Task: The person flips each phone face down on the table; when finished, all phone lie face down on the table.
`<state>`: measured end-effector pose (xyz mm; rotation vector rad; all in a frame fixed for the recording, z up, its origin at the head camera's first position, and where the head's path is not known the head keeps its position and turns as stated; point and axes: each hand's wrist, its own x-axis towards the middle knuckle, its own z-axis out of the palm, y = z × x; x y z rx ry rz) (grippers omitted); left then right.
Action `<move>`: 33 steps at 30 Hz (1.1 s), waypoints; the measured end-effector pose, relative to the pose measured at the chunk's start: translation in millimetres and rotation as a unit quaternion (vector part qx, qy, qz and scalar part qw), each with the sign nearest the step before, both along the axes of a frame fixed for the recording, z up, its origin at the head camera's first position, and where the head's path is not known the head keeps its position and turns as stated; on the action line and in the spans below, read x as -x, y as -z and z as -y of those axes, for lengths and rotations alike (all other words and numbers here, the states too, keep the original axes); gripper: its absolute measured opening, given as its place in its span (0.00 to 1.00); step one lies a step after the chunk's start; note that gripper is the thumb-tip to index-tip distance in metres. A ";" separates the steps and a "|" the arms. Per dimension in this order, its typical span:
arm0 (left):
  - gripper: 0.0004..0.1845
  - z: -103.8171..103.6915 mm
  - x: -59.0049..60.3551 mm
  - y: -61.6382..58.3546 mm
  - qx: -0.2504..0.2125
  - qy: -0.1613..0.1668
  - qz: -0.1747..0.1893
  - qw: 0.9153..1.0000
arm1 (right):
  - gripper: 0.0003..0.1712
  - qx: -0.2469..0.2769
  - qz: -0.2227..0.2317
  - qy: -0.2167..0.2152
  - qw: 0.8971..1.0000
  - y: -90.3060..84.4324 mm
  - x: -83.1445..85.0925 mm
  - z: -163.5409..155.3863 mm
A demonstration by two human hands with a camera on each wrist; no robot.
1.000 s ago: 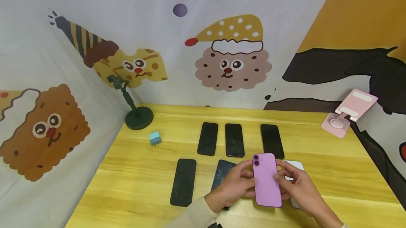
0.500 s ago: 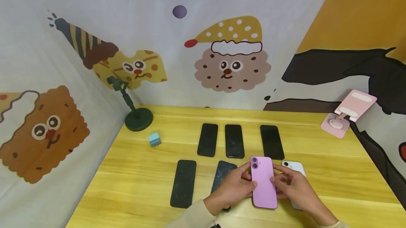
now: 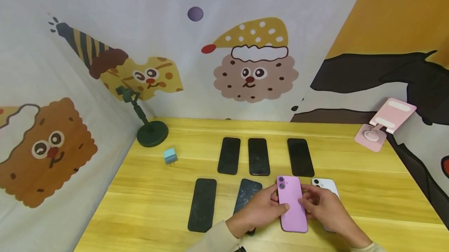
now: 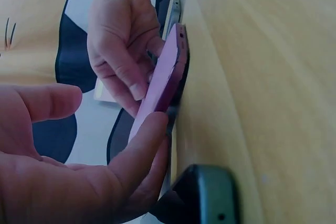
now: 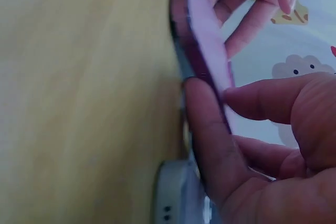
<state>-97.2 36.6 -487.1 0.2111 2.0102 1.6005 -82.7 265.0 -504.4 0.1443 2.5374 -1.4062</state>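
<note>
Pink phone (image 3: 292,204), back up with twin camera lenses, pinched at its edges by left hand (image 3: 257,207) and right hand (image 3: 324,207), tilted off the worktop (image 3: 147,201).

Yellow wooden tabletop (image 3: 147,205). Back row: three dark phones (image 3: 229,155), (image 3: 258,156), (image 3: 300,157), face up, side by side. Front row: dark phone (image 3: 202,210) at left, cracked dark phone (image 3: 247,194) beside it, white phone (image 3: 326,185) at right. Small blue charger plug (image 3: 170,155) near dark green stand (image 3: 151,132) at back left. Pink phone stand (image 3: 384,123) at back right. Cartoon cookie backdrop (image 3: 255,71) behind.
</note>
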 end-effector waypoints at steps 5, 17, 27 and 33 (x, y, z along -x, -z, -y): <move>0.35 0.8 -1.0 -0.7 -0.008 0.011 -0.003 1.000 | 0.31 -0.010 0.001 -0.009 1.000 -2.7 -0.8 -0.9; 0.34 5.6 -3.7 -3.7 -0.029 0.019 0.008 0.999 | 0.31 0.011 0.008 -0.012 1.000 -4.6 -4.1 -1.7; 0.37 14.2 -2.6 -10.6 -0.014 0.025 0.016 0.999 | 0.31 -0.042 -0.035 -0.034 0.998 -11.7 -2.8 -3.7; 0.29 31.2 -2.1 -11.3 -0.032 0.026 -0.004 0.999 | 0.27 -0.043 -0.095 -0.041 0.994 -14.4 0.1 0.5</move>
